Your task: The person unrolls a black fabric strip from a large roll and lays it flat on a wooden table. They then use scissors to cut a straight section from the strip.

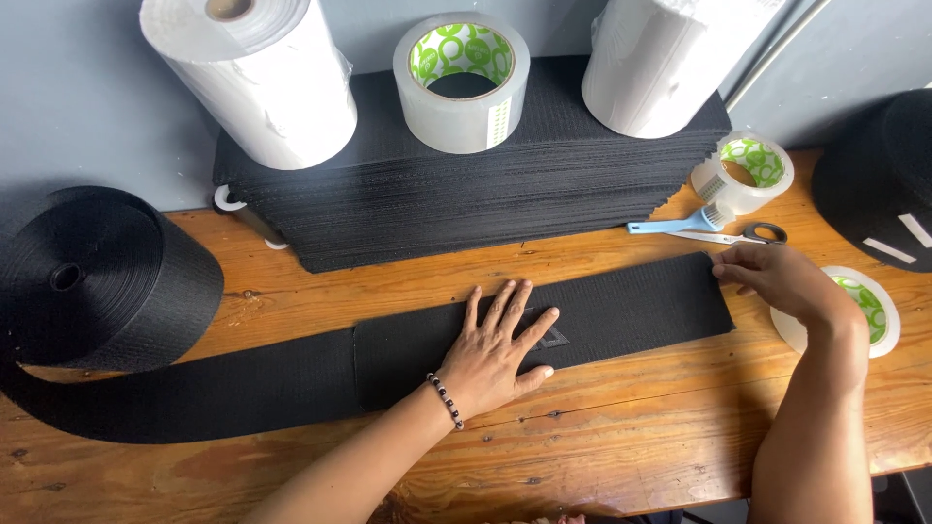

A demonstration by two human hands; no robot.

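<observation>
A long black webbing strip [243,388] runs off a big black roll [92,277] at the left and lies across the wooden table [621,437]. On top of it lies a cut black piece [631,306] of the same width. My left hand [500,349] rests flat with fingers spread on the middle of that piece. My right hand [777,277] pinches the piece's far right top corner with its fingertips. A bead bracelet sits on my left wrist.
A tall stack of cut black pieces [485,194] stands behind, bearing two white paper rolls [257,73] and a clear tape roll [461,82]. Scissors [733,233], a blue-handled tool [675,225], two more tape rolls [746,173] and another black roll [879,175] lie at the right.
</observation>
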